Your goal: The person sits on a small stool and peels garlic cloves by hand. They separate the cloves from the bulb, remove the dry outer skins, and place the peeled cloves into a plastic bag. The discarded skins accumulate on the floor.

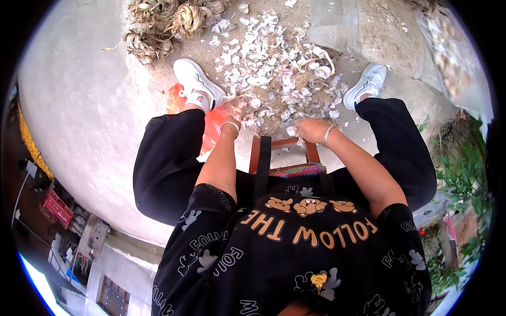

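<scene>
My left hand (231,120), a silver bangle at its wrist, is low beside a red-orange plastic bag (212,125), at the left near edge of a pile of papery garlic skins and dry roots (272,75). Its fingers are mostly hidden, so what it holds cannot be told. My right hand (311,130), also with a bangle, is at the pile's near edge with its fingers curled down. Pale scraps of skin lie by its fingertips; whether it grips any is unclear. The pile spreads over the ground between my two white shoes.
Bundles of dried stalks (189,20) lie at the upper left. Between my knees is a reddish-brown wooden frame (312,152) with a dark strap. A clear plastic sheet or bag with pale contents (454,59) is at the upper right, above green plants (466,177). A red crate (57,209) stands far left.
</scene>
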A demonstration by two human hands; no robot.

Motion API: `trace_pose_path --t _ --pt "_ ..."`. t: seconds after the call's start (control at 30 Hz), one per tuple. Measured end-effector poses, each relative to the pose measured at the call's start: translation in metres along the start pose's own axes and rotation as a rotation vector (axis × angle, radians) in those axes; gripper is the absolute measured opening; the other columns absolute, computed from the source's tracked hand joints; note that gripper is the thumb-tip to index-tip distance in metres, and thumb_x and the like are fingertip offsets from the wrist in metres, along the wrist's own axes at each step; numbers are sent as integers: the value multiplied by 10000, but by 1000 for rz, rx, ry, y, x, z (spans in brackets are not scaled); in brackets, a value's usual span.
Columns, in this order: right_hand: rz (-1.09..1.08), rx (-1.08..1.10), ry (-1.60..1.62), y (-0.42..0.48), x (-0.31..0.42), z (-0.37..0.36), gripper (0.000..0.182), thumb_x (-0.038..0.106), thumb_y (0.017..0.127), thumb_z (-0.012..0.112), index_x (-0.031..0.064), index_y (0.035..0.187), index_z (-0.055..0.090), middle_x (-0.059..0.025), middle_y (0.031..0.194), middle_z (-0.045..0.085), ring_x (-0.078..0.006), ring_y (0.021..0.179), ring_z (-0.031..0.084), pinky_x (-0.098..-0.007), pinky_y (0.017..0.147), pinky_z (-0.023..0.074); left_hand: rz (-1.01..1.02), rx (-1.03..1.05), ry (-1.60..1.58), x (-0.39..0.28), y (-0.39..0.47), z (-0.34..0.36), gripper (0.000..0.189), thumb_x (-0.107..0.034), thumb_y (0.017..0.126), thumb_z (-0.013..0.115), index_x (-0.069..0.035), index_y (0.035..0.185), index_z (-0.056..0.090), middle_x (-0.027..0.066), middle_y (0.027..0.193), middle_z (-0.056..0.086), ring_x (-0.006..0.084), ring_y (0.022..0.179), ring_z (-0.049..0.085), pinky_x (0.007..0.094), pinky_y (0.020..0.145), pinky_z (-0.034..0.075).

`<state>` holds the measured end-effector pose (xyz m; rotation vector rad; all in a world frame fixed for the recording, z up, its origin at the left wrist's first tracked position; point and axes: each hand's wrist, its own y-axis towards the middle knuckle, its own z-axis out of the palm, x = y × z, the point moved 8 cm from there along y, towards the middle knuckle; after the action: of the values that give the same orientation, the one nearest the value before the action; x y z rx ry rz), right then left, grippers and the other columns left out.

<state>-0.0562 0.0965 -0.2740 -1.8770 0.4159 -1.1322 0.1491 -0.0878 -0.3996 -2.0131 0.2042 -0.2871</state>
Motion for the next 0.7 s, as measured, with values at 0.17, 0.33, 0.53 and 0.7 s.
trace_pose_path --t 0.17,0.33,0.53,0.7 --pt "9 -24 99 15 -17 -5 231 158 765 430 30 926 535 -184 883 579 -334 862 552 -420 764 431 24 41 -232 26 38 49 365 -291 790 503 45 918 568 219 898 596 352 849 572 390 722 438" --pt "45 -80 170 30 -37 -10 214 164 764 451 22 907 522 -190 864 574 -345 845 547 -419 758 428 51 -101 -241 -14 20 12 340 -268 741 557 39 885 577 232 899 583 354 848 565 393 724 422" --pt "-51 -244 214 26 -23 -31 182 159 766 448 16 845 527 -196 822 567 -358 805 539 -434 731 417 38 627 -591 -43 -1 24 255 -323 744 555 -72 705 530 32 517 442 150 444 416 311 433 332" --pt "-138 -479 524 3 8 -73 200 196 788 489 25 881 538 -149 787 581 -280 719 571 -352 660 447 220 848 -952 -135 -87 -55 206 -266 803 500 -132 650 469 -82 451 243 44 357 174 219 340 133"
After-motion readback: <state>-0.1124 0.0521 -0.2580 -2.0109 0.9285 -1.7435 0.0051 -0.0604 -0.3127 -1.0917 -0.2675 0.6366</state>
